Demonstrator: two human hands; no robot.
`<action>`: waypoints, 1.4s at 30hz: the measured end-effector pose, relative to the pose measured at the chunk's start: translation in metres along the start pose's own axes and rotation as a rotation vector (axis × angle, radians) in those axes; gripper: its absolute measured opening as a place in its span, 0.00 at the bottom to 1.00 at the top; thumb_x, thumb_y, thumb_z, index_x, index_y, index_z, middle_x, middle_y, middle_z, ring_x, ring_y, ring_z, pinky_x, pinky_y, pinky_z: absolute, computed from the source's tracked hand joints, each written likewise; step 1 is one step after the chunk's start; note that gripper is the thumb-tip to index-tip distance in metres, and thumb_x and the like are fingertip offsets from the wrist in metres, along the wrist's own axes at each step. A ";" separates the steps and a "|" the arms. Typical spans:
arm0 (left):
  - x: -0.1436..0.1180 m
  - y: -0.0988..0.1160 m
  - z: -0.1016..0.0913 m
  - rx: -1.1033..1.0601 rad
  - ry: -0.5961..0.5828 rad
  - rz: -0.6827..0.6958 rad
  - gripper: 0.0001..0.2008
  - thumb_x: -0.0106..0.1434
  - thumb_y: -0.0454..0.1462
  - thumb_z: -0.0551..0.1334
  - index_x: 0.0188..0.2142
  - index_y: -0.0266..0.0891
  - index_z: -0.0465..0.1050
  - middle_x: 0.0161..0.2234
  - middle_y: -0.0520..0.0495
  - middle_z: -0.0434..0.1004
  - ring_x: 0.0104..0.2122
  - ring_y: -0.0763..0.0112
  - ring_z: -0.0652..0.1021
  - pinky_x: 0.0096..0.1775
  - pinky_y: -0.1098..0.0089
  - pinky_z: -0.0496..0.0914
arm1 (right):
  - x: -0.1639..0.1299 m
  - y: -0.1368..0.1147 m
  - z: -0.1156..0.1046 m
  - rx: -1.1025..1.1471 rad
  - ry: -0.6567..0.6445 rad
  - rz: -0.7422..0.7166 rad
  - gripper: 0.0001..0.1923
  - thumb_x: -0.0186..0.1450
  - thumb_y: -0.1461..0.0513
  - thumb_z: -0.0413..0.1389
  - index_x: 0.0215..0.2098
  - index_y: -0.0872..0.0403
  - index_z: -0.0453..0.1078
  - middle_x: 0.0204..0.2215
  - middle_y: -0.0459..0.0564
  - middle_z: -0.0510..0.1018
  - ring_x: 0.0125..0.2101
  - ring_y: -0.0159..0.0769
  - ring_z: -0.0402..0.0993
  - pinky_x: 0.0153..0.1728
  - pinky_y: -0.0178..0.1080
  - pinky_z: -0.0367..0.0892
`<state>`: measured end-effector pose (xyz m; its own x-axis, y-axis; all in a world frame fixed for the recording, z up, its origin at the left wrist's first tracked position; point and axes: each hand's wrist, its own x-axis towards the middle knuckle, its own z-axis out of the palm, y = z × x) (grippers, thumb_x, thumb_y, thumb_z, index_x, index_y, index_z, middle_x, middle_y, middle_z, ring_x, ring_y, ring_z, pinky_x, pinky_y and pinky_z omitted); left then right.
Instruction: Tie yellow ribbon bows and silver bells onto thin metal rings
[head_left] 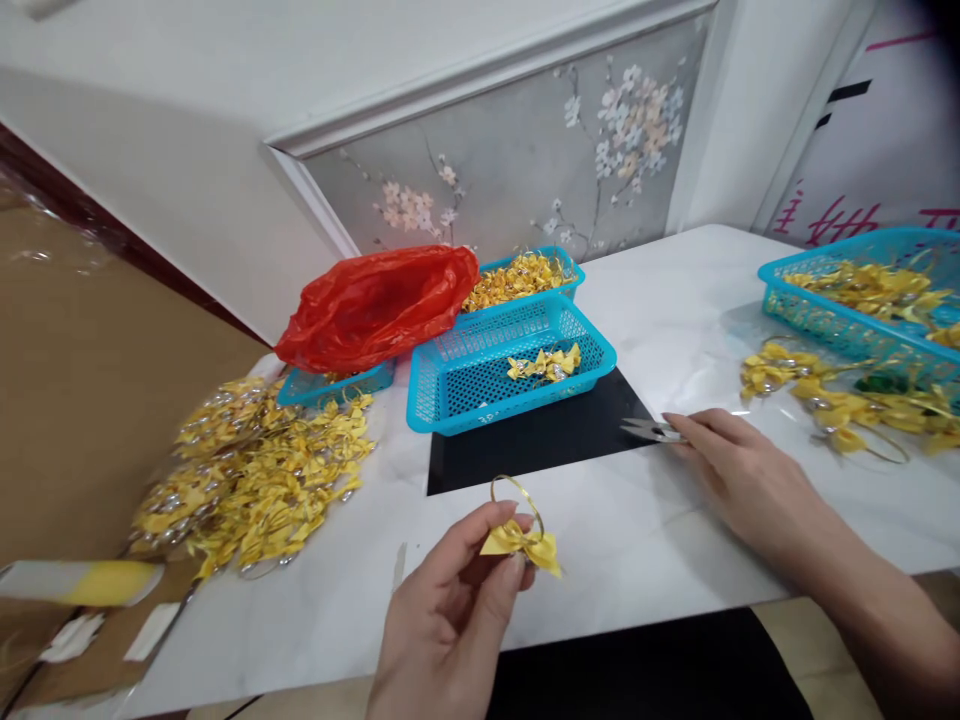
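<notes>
Your two hands are well apart above a white marbled tabletop (600, 560). Your left hand (457, 600), low and near the centre, pinches a yellow ribbon bow (498, 541) between thumb and fingers; a thin gold loop (535, 508) rises from the bow in an open arch. Your right hand (750, 480), farther right, is closed around small metal snips (646, 430), whose blades point left with their tips parted, at the right edge of a flat black mat (525, 445).

Resting partly on that mat is a blue mesh basket (422, 400) with a small cluster of yellow bows (551, 365) at its right end. Behind it stands a fuller blue basket (576, 278), and to its left a red plastic bag (360, 300) lies over a third basket (375, 381). A large heap of bows (277, 490) spreads at the left. At the far right, loose bows (780, 370) lie beside another blue basket (825, 320) holding more bows. A framed blossom panel (510, 150) stands behind the table.
</notes>
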<state>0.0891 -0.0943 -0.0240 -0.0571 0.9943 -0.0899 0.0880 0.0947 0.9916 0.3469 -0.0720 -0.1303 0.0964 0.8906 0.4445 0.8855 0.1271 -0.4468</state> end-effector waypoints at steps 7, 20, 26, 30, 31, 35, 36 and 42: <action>0.000 0.001 -0.001 -0.029 0.017 0.025 0.11 0.52 0.37 0.73 0.37 0.47 0.83 0.34 0.52 0.86 0.31 0.71 0.81 0.34 0.80 0.77 | 0.003 0.008 0.001 -0.027 0.148 0.066 0.15 0.68 0.60 0.49 0.48 0.52 0.74 0.43 0.57 0.79 0.47 0.55 0.73 0.46 0.56 0.64; 0.011 0.006 -0.009 -0.582 -0.221 -0.502 0.16 0.45 0.29 0.77 0.36 0.34 0.84 0.29 0.46 0.83 0.25 0.79 0.80 0.28 0.86 0.76 | -0.005 -0.097 -0.040 0.817 -0.096 -0.184 0.12 0.69 0.65 0.54 0.48 0.45 0.71 0.36 0.46 0.74 0.30 0.29 0.72 0.29 0.30 0.70; 0.008 -0.002 -0.011 -0.793 -0.323 -0.547 0.10 0.48 0.26 0.76 0.32 0.29 0.83 0.27 0.45 0.81 0.25 0.81 0.81 0.28 0.87 0.75 | 0.010 -0.121 -0.027 0.965 -0.222 -0.255 0.12 0.68 0.68 0.55 0.45 0.47 0.75 0.35 0.45 0.75 0.34 0.29 0.71 0.31 0.31 0.67; 0.004 -0.005 -0.010 -0.623 -0.305 -0.500 0.11 0.53 0.33 0.74 0.36 0.31 0.82 0.26 0.47 0.80 0.24 0.78 0.80 0.27 0.84 0.75 | 0.016 -0.127 -0.031 0.958 -0.262 -0.290 0.10 0.69 0.69 0.52 0.37 0.53 0.75 0.32 0.45 0.73 0.32 0.29 0.70 0.32 0.33 0.66; 0.003 -0.005 -0.010 -0.539 -0.285 -0.453 0.14 0.56 0.38 0.73 0.40 0.33 0.81 0.28 0.46 0.81 0.24 0.76 0.80 0.26 0.81 0.76 | 0.016 -0.129 -0.032 0.950 -0.271 -0.265 0.09 0.68 0.69 0.52 0.35 0.54 0.74 0.31 0.45 0.72 0.30 0.29 0.69 0.30 0.33 0.65; -0.002 -0.005 -0.013 -0.151 -0.039 -0.076 0.17 0.62 0.50 0.64 0.43 0.42 0.78 0.34 0.47 0.79 0.28 0.68 0.79 0.28 0.72 0.76 | 0.017 -0.134 -0.034 0.917 -0.288 -0.173 0.09 0.68 0.68 0.51 0.30 0.54 0.68 0.28 0.44 0.68 0.27 0.28 0.65 0.25 0.33 0.59; -0.003 -0.004 -0.014 -0.064 0.024 0.042 0.15 0.62 0.50 0.64 0.39 0.43 0.78 0.32 0.49 0.78 0.28 0.68 0.78 0.30 0.72 0.76 | 0.017 -0.135 -0.034 0.911 -0.289 -0.166 0.09 0.68 0.67 0.51 0.30 0.54 0.68 0.28 0.44 0.68 0.27 0.29 0.65 0.25 0.33 0.58; -0.008 0.001 -0.012 0.184 0.037 0.373 0.06 0.57 0.35 0.68 0.25 0.43 0.76 0.26 0.53 0.74 0.27 0.70 0.73 0.31 0.74 0.68 | 0.012 -0.140 -0.030 0.918 -0.287 -0.191 0.08 0.68 0.67 0.51 0.31 0.53 0.67 0.28 0.44 0.67 0.28 0.29 0.64 0.25 0.34 0.56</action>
<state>0.0776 -0.1028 -0.0209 -0.0227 0.9601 0.2787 0.2853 -0.2609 0.9222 0.2383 -0.0921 -0.0389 -0.2338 0.8767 0.4205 0.1651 0.4620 -0.8714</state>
